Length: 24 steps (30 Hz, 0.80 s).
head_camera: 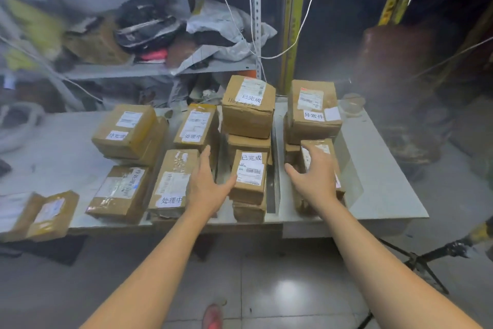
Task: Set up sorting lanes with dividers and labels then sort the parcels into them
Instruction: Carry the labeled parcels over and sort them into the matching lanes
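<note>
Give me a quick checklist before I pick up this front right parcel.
1. Spare left hand free: ok, open, holding nothing.
2. Grip on front right parcel: not ok, right hand only rests on top.
3. Its label readable: cannot tell, the hand covers it.
4. Lane behind marked: ok, rear box reads 异常件.
5. Support underneath steady: cannot tell, mostly hidden.

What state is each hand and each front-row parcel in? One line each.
left hand: open, fingers spread between two parcels
right hand: open, laid on front right parcel
front right parcel: closed, under right hand
front 已完成 parcel: closed, atop a stack
front 处理中 parcel: closed, lying flat
</note>
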Each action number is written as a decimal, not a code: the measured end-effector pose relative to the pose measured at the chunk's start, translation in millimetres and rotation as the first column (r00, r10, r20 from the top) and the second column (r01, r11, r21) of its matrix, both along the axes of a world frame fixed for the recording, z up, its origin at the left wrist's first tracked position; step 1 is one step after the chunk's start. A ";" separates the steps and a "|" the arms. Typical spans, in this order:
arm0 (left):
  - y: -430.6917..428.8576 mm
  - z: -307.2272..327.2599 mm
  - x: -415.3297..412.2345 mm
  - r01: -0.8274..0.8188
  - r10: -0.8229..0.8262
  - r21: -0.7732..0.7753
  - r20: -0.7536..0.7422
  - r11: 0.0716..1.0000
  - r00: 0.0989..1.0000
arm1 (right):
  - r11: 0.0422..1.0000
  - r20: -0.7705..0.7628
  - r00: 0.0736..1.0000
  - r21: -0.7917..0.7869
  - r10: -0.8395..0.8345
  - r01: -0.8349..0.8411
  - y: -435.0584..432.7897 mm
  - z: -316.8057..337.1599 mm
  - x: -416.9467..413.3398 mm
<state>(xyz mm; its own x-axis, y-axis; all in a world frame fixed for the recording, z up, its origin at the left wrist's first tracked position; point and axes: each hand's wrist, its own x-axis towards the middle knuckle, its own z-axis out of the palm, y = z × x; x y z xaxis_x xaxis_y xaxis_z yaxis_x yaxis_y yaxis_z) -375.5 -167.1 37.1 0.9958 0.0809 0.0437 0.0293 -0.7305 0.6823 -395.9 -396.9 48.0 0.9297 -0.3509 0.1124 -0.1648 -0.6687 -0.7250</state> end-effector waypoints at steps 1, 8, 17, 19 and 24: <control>11.4 6.2 0.5 0.003 -0.004 0.050 0.023 0.999 1.000 | 0.998 -0.013 0.998 -0.033 0.054 -0.054 11.5 4.1 4.1; 135.5 41.4 7.6 -0.069 0.048 0.286 0.082 0.956 0.995 | 0.881 -0.110 0.935 -0.315 0.336 -0.354 117.6 28.4 36.5; 343.4 55.1 -6.6 -0.104 0.082 0.466 0.067 0.878 0.994 | 0.765 -0.131 0.890 -0.466 0.436 -0.443 301.2 40.0 49.9; 386.8 53.5 -8.4 -0.092 0.081 0.479 0.043 0.873 0.996 | 0.766 -0.124 0.891 -0.468 0.437 -0.441 341.1 39.9 48.9; 482.6 49.8 -13.5 -0.116 0.123 0.502 0.019 0.857 0.992 | 0.755 -0.154 0.870 -0.442 0.468 -0.484 433.1 36.6 49.5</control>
<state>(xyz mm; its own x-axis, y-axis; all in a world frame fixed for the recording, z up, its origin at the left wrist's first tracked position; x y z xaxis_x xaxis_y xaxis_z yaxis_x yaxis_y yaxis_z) -389.0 315.5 86.9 0.9806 0.1697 0.0978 0.1446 -0.9640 0.2233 -346.5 36.2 84.6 0.9686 0.2222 0.1115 0.2467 -0.9150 -0.3193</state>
